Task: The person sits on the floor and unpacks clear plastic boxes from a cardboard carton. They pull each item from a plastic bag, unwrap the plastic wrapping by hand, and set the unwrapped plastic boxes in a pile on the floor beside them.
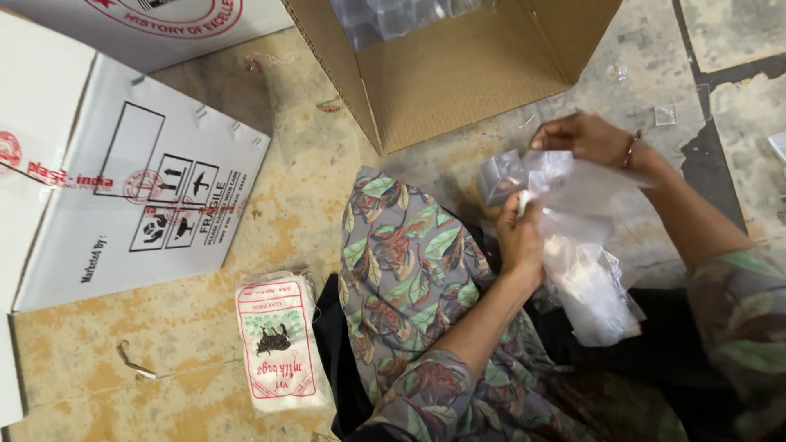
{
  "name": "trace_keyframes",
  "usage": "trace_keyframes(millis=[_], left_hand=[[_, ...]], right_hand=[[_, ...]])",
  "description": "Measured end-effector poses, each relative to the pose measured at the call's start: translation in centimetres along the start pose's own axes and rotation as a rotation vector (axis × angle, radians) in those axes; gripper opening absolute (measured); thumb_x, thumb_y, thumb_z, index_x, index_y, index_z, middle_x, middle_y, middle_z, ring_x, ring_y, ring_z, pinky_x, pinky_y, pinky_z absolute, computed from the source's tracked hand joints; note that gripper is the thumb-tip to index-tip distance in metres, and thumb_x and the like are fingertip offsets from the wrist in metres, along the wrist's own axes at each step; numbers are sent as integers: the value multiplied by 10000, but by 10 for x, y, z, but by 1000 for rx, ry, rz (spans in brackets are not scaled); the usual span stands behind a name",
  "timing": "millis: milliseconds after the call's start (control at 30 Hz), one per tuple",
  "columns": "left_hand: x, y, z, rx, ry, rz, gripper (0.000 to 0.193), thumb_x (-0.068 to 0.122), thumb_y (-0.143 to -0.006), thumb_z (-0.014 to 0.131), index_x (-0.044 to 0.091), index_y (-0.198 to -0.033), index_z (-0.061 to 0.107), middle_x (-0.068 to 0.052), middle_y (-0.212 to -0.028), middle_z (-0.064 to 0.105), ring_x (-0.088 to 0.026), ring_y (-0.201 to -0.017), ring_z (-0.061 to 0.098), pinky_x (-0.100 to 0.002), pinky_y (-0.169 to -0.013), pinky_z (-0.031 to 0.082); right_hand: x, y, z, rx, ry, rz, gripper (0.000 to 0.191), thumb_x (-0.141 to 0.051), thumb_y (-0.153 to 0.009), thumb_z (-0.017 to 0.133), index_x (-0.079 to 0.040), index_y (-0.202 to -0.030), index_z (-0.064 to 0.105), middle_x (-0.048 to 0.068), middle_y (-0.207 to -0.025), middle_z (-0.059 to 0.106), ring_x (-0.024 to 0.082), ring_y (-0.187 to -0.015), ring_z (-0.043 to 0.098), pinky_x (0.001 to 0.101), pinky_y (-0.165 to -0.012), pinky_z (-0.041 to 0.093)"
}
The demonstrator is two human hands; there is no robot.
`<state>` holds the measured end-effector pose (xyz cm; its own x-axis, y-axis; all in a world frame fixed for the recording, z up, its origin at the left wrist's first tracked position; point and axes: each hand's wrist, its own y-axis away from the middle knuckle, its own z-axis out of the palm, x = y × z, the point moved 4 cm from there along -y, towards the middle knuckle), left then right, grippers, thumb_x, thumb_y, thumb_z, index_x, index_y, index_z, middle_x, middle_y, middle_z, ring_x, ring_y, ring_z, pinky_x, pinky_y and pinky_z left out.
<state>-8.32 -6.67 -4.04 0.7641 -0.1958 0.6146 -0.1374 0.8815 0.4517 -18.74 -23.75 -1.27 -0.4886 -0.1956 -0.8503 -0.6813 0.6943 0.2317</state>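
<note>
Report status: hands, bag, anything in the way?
Left hand and right hand both grip clear bag. Small clear containers at bag mouth. Open carton ahead; nothing blocking.

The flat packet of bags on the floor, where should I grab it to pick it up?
Pinch the packet of bags across its long side edges, probably coming straight down from above. It lies flat on the floor, long and narrow, with bare floor on its left. The leaf-print cloth crowds its right edge, so slide fingers in gently there.

Left hand [520, 237] raised, grip pinched shut — right hand [591, 137] beyond it, fingers curled closed.
</note>
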Motion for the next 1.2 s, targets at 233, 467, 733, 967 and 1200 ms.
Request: trace_keyframes(millis=[233, 467, 733, 967, 1200], left_hand=[[2, -22, -16, 102, -722, 172, 230, 179, -923, 621, -42, -975, 657, -184, -853, 775, -262, -771, 690, -349, -774, 520], [-12, -59, -23, 92, -1235, 252, 352, 240, -785, 669, -50, -967, 751, -296, -891, 707, -448, -913, 704, -463, -883, 538], [-28, -103, -16, -172, -1882, 314, 286, 224, -673, 760, 17, -868, 789, -228, -974, 742, -379, -1014, 702, -453, -936, 534], [-2, -35, -17, -340, -1635, 386, 210, 123, -773, 708, -46, -884, 765, -273, -987, 736, -459, -1024, 694, -482, -981, 546], [36, 52, -38, -464, -1330, 95, 399, 309, -693, 846, 13, -942, 752, -243, -895, 736, -419, -877, 721, -466, -825, 566]], right_hand=[[46, 24, 22, 140, -134, 86, 253, 24, -870, 630, 5, -1100, 734, 74, -993, 765, 124, -930, 670, 295, -872, 553], [49, 48, 22, 249, 308, 95, 458, -64, -780, 725, -72, -1238, 721, 157, -1117, 768, 264, -1017, 736, 370, -917, 563], [51, 70, 22, 10, 728, 259, 882, -201, -450, 974, -149, -1274, 665, 126, -1146, 735, 320, -1068, 697, 401, -932, 563], [39, 56, -7, 5, 612, 295, 416, -299, -843, 783, -265, -1251, 709, 41, -1198, 763, 279, -1097, 718, 406, -943, 561], [6, -7, 29, -146, 178, 118, 766, -341, -765, 880, -135, -1403, 509, 153, -1237, 695, 289, -1160, 663, 424, -974, 511]])
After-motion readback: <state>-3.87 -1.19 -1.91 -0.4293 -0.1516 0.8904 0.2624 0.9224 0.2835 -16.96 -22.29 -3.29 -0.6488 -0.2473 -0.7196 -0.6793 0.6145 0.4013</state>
